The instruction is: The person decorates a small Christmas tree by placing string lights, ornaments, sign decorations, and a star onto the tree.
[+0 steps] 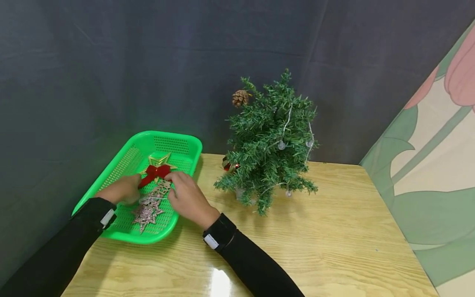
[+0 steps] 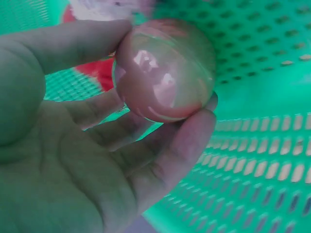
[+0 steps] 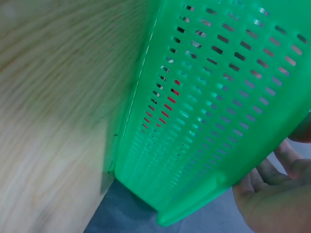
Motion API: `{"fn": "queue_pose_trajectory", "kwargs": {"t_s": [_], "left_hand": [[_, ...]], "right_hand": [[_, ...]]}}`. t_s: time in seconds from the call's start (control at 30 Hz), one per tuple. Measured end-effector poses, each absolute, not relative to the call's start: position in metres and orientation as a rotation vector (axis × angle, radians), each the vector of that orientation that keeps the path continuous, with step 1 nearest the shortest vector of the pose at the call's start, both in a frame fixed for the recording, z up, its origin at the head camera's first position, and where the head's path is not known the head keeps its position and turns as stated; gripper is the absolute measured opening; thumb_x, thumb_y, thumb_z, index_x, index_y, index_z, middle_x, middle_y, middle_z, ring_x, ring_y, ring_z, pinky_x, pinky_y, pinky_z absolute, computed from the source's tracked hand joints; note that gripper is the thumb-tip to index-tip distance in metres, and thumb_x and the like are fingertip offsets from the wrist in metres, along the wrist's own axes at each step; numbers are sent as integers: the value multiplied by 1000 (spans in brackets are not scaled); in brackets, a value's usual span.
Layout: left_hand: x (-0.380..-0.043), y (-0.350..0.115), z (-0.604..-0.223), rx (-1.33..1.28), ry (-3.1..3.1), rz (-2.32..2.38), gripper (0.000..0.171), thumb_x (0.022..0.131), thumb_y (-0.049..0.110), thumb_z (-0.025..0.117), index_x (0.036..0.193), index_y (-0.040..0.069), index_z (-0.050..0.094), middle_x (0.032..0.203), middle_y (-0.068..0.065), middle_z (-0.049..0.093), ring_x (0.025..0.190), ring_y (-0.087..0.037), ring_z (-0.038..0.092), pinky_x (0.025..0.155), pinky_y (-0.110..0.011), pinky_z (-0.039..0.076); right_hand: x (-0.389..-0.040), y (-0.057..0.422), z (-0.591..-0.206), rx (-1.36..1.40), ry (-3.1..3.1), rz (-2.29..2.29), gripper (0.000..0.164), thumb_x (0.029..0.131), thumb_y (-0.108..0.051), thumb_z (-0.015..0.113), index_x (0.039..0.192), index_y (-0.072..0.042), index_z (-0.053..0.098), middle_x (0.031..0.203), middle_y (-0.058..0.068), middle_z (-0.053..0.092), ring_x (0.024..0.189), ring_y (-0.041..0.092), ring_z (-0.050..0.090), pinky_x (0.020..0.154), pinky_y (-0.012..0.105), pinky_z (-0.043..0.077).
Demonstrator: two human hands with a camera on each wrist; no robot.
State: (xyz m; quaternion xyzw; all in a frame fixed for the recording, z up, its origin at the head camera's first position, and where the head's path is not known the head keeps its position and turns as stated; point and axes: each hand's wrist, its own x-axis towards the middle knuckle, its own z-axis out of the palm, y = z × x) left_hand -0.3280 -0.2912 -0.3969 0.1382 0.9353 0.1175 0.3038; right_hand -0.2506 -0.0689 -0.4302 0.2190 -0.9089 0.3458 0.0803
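My left hand [image 1: 130,189] is inside the green plastic basket [image 1: 200,144]. In the left wrist view its thumb and fingers grip a shiny reddish ball ornament [image 2: 163,73], hidden from the head view. Over the basket's right side, my right hand [image 1: 187,200] has its fingertips beside a red bow [image 1: 162,171] and a gold lettered ornament [image 1: 163,189]. Whether those fingertips pinch anything is hidden. A gold star [image 1: 163,160] lies behind the bow. Toward the front of the basket lies a pink glittery snowflake-like ornament [image 1: 146,214].
A small artificial Christmas tree [image 1: 271,144] stands right of the basket on the wooden table [image 1: 334,231]. It carries a pine cone [image 1: 240,98], a string of clear bulbs [image 1: 281,145] and a red shiny ornament [image 1: 227,166]. A dark curtain [image 1: 185,62] hangs behind.
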Motion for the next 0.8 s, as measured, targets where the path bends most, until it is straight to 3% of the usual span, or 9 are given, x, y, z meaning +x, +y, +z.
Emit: {"fn": "queue_pose_trajectory", "kwargs": {"t_s": [0.17,0.23,0.33,0.43,0.5,0.57,0.67,0.8], "left_hand": [[-320,-282,-381,428,2465,366,59,95,-12,45,150,-15,23,138,-44,47,79,-26,54,60,-38,34],[-314,-279,-373,472,2493,391,64,98,-8,45,154,-14,15,141,-45,46,83,-27,59,61,-38,35],[-302,-270,-362,569,2539,481,67,100,-6,50,154,-13,12,134,-44,53,78,-26,63,60,-36,38],[-289,-261,-352,648,2555,564,60,102,-2,52,152,-10,20,118,-35,64,64,-21,57,56,-33,40],[-281,-255,-347,682,2536,607,61,102,-2,52,153,-11,19,118,-32,65,59,-18,51,54,-31,38],[-273,-248,-342,678,2517,613,71,102,-1,52,157,-14,10,120,-28,66,56,-16,47,53,-29,36],[-264,-241,-335,685,2497,643,84,98,-3,54,158,-16,-3,116,-23,69,58,-14,45,53,-27,34],[-256,-232,-328,734,2483,701,88,93,-4,59,159,-13,2,105,-13,67,71,-15,52,57,-26,37]], "right_hand": [[-251,-69,-429,658,-2749,1025,46,106,-12,52,152,-11,46,152,9,52,141,24,51,112,34,46],[-251,-69,-429,665,-2751,1042,51,106,-12,52,155,-12,41,155,9,49,143,25,49,114,35,45],[-251,-68,-429,684,-2729,1065,56,105,-12,52,159,-14,37,158,8,46,147,25,45,117,37,43],[-251,-67,-428,732,-2693,1073,57,106,-11,53,160,-15,36,161,7,43,150,23,42,118,35,41],[-249,-65,-427,774,-2680,1067,54,107,-11,54,158,-14,39,162,6,42,151,22,40,119,34,39],[-247,-62,-425,812,-2674,1056,49,107,-12,56,154,-13,46,161,6,43,150,21,41,119,32,38],[-244,-57,-423,839,-2660,1042,38,106,-12,59,144,-13,56,152,4,53,144,19,48,115,27,42],[-238,-49,-420,787,-2616,1064,26,104,-11,63,130,-13,65,129,1,66,122,15,61,96,19,50]]}}
